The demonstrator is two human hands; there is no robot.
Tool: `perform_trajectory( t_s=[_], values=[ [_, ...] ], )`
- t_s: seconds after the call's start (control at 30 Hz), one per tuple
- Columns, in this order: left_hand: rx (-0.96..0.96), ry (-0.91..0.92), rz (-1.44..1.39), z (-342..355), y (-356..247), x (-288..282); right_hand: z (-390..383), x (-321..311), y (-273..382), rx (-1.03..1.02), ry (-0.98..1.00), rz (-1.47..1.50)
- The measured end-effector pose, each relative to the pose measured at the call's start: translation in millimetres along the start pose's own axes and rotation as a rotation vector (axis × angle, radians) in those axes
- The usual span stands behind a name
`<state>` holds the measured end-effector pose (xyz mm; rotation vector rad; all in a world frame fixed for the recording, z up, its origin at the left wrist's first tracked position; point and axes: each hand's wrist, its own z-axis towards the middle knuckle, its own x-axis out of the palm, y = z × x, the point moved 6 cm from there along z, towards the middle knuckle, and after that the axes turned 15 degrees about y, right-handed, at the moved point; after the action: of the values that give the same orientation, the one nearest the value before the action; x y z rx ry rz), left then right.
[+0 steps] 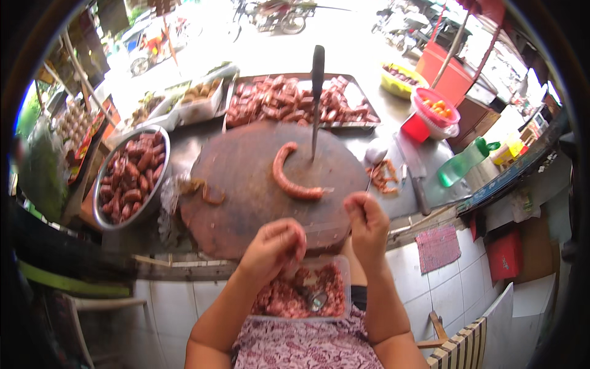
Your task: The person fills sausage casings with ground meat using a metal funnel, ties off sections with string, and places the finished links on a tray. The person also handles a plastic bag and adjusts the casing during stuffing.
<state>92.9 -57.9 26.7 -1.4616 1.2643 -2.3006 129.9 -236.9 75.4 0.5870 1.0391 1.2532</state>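
On the round wooden chopping board [239, 166] lies a curved raw sausage [284, 175], a pale bit of casing at its right end. A dark-handled knife [317, 80] stands upright, point down on the board. My left hand [278, 245] is closed above the left side of a clear plastic tub [346, 280] of ground meat [279, 298]. What its curled fingers hold is hidden. Pinched closed, my right hand [367, 216] is raised at the board's near right edge. Anything between its fingertips is too small to name. A shiny metal utensil [318, 300] rests in the meat.
Behind the board is a metal tray [362, 125] of short tied sausages; an oval metal basin [97, 194] of sausages stands left. Casing scraps [212, 195] lie on the board's left. At right are a cleaver [418, 178], orange strings [385, 178], a green bottle [458, 169] and a pink basket [424, 98].
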Motion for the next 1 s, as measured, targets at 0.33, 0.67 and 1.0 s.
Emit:
perform_trajectory(
  t_s=[0.33, 0.67, 1.0],
  values=[
    [0.505, -0.114, -0.505, 11.1, -4.3, -41.0, -41.1, 61.4, -2.8, 0.217, 0.415, 0.053],
    [0.535, -0.264, -0.265, 10.4, 3.0, -31.1, -25.5, 56.4, 10.2, 0.197, 0.331, 0.071],
    [0.415, -0.346, -0.157, 5.1, 15.1, -25.1, -28.0, 37.3, -20.4, 0.482, 0.419, 0.245]
  ],
)
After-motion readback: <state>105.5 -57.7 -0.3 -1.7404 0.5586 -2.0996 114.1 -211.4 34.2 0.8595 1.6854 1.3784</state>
